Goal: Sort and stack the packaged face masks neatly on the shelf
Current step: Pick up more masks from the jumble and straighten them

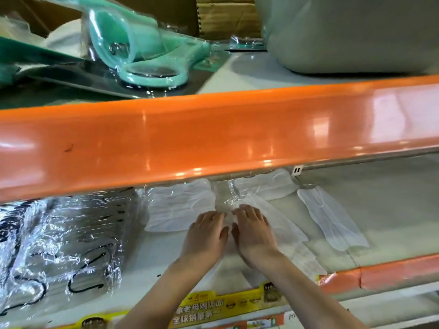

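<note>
On the lower shelf (380, 222) lie several white face masks in clear wrappers. My left hand (206, 236) and my right hand (254, 231) lie side by side, palms down, on a wrapped white mask (282, 222) in the middle; its fingertips curl at the crinkled wrapper's far end. A stack of white masks (175, 207) sits just left of my hands, and another (266, 184) lies behind them. One single wrapped white mask (330, 219) lies apart to the right. A pile of black masks (61, 245) in clear wrap fills the left side.
An orange shelf rail (213, 134) crosses the view above my hands and hides the back of the lower shelf. On the upper shelf lie mint-green packaged items (142, 51) and a large grey bag (351, 32). A yellow label strip (213, 307) runs along the front edge.
</note>
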`<state>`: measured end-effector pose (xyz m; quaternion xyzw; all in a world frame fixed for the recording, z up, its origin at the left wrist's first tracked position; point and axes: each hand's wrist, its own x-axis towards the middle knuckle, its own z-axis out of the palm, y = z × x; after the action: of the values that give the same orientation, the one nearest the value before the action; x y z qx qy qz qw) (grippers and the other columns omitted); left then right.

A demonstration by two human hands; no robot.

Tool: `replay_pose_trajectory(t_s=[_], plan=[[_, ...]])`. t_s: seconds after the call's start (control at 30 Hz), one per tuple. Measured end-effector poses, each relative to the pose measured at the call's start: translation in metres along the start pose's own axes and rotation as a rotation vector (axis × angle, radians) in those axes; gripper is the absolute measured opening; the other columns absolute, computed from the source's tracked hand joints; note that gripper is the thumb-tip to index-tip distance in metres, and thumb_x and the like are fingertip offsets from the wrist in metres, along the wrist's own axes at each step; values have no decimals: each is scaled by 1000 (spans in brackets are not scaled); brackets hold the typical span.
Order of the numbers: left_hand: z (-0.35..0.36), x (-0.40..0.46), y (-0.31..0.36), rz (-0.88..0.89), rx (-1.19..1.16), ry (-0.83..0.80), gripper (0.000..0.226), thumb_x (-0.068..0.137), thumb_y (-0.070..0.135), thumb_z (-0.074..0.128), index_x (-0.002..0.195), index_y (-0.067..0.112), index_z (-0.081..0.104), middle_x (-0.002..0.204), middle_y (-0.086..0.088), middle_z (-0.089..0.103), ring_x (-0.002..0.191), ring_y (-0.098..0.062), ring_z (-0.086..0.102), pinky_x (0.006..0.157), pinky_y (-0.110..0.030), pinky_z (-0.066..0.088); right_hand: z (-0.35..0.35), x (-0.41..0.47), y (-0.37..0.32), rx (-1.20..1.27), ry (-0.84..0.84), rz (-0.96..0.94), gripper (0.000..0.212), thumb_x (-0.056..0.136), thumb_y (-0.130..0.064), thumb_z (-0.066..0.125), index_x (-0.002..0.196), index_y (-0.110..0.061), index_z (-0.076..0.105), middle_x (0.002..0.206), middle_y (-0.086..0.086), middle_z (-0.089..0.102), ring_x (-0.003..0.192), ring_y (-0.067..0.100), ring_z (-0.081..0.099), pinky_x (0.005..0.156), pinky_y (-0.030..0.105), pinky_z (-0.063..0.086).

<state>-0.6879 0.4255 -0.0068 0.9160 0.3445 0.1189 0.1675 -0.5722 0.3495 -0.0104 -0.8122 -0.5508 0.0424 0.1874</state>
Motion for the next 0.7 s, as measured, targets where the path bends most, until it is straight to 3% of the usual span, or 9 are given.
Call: replay_pose_trajectory(t_s=[0.2, 0.43, 0.5, 0.57, 0.7], plan=[[23, 3, 47, -64, -246, -39, 36, 98, 25, 45, 133, 19, 49, 134, -3, 52, 122, -19, 48, 99, -29, 38, -14, -20, 42, -47, -21, 165, 51, 96, -42, 44, 141, -19, 33, 146, 2, 31, 137, 22, 25, 109, 31, 23], [49, 10, 70, -395, -628, 35, 39, 93, 11, 49, 132, 10, 46, 128, -8, 55, 112, -19, 55, 95, -29, 43, -10, -31, 73, -103, -55, 213, 56, 93, -47, 45, 137, -13, 37, 141, 9, 38, 134, 30, 31, 109, 38, 29], [49, 12, 70, -459, -664, 54, 36, 92, 8, 48, 128, 8, 49, 123, -8, 59, 111, -20, 56, 94, -29, 43, -6, -31, 78, -134, -7, 179, 54, 86, -47, 50, 124, -8, 53, 128, 13, 52, 122, 35, 47, 99, 43, 41], [46, 13, 72, -496, -709, 55, 35, 91, 7, 47, 126, 8, 50, 121, -7, 59, 111, -22, 56, 94, -31, 44, -1, -31, 83, -143, 32, 140, 50, 75, -48, 59, 103, -8, 64, 105, 13, 63, 100, 34, 62, 80, 43, 52], [45, 15, 85, -523, -803, 37, 40, 89, 4, 47, 129, 10, 45, 120, -10, 58, 109, -25, 57, 95, -38, 47, -2, -32, 84, -174, 135, 73, 44, 52, -38, 86, 79, -13, 63, 77, 4, 62, 70, 25, 63, 56, 35, 53]])
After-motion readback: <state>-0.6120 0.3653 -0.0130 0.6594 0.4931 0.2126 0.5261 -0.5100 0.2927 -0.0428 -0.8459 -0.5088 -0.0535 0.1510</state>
